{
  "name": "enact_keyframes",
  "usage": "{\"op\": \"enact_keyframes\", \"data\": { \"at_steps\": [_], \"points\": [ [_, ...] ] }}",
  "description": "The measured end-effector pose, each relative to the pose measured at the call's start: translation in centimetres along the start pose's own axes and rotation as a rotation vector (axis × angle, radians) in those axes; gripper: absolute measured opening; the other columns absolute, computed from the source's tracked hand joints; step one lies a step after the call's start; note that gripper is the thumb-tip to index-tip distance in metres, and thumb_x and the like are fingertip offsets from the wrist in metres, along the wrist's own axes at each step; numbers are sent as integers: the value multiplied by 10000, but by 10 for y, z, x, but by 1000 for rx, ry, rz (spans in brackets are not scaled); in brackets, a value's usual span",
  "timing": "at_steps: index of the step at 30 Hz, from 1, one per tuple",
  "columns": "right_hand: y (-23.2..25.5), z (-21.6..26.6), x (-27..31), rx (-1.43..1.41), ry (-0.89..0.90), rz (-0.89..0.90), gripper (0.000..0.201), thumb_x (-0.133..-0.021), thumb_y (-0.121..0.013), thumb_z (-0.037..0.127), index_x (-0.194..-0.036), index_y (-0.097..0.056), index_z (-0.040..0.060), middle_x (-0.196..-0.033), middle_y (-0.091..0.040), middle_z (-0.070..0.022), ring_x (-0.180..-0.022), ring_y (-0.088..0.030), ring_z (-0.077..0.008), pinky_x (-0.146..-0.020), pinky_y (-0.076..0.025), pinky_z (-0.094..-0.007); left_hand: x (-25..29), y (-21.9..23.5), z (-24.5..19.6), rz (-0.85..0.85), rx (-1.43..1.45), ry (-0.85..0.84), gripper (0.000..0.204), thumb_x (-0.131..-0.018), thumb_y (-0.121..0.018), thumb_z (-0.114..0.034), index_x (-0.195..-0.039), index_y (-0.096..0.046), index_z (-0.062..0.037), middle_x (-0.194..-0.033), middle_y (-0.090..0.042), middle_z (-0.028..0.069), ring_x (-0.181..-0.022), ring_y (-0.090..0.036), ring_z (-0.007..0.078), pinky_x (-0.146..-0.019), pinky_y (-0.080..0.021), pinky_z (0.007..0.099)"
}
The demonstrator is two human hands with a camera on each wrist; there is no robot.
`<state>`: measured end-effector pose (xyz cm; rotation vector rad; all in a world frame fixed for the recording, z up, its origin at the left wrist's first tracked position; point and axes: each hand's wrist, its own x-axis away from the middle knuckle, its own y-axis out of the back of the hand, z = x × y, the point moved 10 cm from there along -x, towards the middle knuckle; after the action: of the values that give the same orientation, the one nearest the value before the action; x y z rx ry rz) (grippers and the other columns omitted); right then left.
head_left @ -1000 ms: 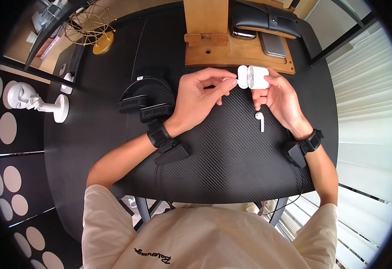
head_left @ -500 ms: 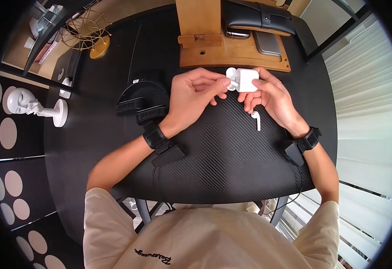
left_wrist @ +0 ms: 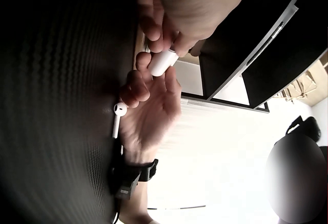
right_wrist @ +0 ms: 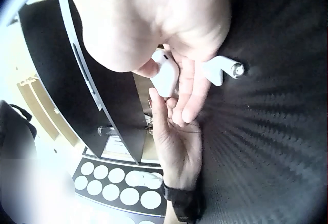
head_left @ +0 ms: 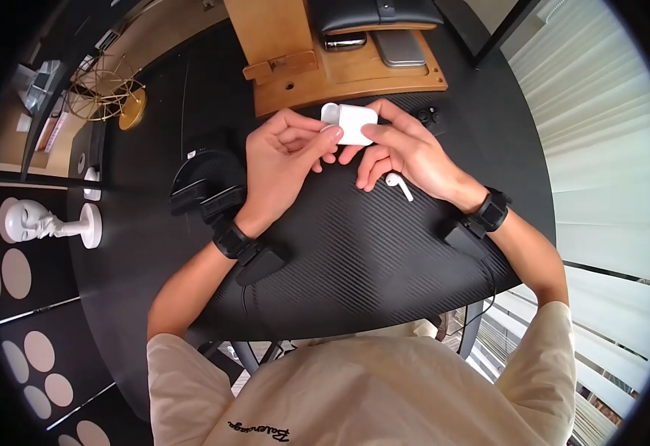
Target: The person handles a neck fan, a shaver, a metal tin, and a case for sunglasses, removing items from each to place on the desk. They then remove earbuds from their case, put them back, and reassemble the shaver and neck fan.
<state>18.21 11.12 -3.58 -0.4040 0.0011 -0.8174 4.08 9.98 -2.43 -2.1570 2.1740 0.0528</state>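
Note:
My right hand grips a white earbud case, thumb on its front, with the lid open toward the left. At the case's mouth, the thumb and fingers of my left hand pinch together on a white earbud, mostly hidden behind the fingertips and lid. A second white earbud lies on the black desk just below my right fingers. The left wrist view has the case between both sets of fingertips. In the right wrist view its back shows, and the loose earbud sits beside the fingers.
Behind the hands stands a wooden organizer bearing a black case and a grey tin. A black rounded device lies left of my left hand. Farther left are a gold wire ornament and a white head sculpture.
The left-hand earbud, with its stem visible half a second ago, has moved into the case's mouth. Case and left fingertips have come together. The whole view has shifted and tilted.

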Motion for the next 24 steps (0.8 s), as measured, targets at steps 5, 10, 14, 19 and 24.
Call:
{"op": "enact_keyframes", "data": {
  "at_steps": [5, 10, 14, 19, 24],
  "points": [
    [4, -1, -3, -69, -23, 11, 234, -1045, -446, 192, -1191, -446, 8, -986, -666, -192, -733, -691, -209, -666, -588, -313, -1, 2, 3, 7, 132, 43, 183, -938, -703, -118, -984, -680, 57, -844, -712, 110, -720, -668, 106, -572, -500, 218],
    [11, -2, -6, -180, -15, 27, 224, -1039, -461, 186, -1163, -457, 0, -966, -674, -204, -739, -711, -233, -657, -596, -330, 3, -9, -9, 112, 29, -83, 176, -922, -698, -54, -1081, -741, 8, -873, -659, 52, -743, -611, 85, -574, -482, 206],
    [11, 1, -5, -181, -1, 17, 222, -1039, -459, 186, -1160, -457, 0, -964, -674, -204, -739, -710, -235, -657, -596, -330, 2, -11, -9, 105, 18, -90, 184, -908, -711, -38, -1083, -739, 11, -893, -653, 51, -752, -602, 72, -569, -478, 195],
    [13, -1, -4, -199, -14, -13, 228, -1035, -454, 199, -1144, -473, -1, -958, -669, -199, -737, -701, -234, -655, -583, -333, 1, -6, -5, 67, -40, -46, 138, -906, -735, -87, -986, -715, 24, -829, -675, 23, -707, -597, 46, -565, -470, 187],
    [24, 11, -4, -147, 83, -120, 250, -1032, -439, 242, -1122, -480, 12, -941, -649, -171, -685, -647, -195, -638, -541, -319, 7, -28, -6, 310, -209, -86, 118, -892, -735, -83, -987, -714, -16, -912, -689, 43, -745, -618, 72, -613, -464, 208]
  ]
}}
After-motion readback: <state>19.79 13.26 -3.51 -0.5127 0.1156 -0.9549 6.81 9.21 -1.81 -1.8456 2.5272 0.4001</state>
